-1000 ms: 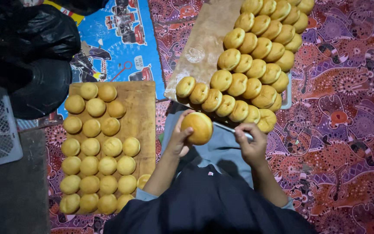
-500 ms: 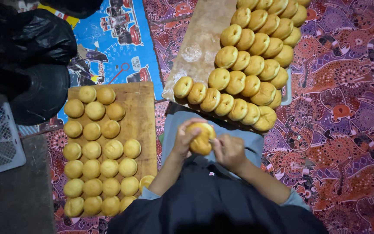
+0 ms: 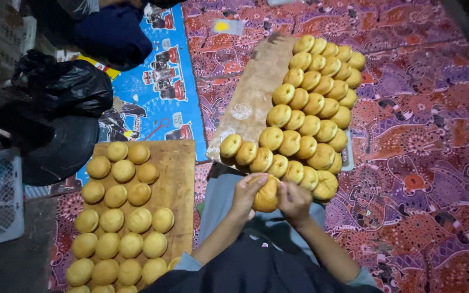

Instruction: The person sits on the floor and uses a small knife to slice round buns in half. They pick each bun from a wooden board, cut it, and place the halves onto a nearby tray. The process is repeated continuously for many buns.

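Right now a golden round bun sits between both hands, just above the person's lap and just below the nearer edge of the right-hand wooden board; the left hand grips its left side with fingers curled around it, and the right hand presses its right side, fingers bent onto the crust; overlapping buns fill that board in slanted rows; a second wooden board at the left carries more buns in loose rows; beneath lies a patterned red cloth; black bags sit at upper left.
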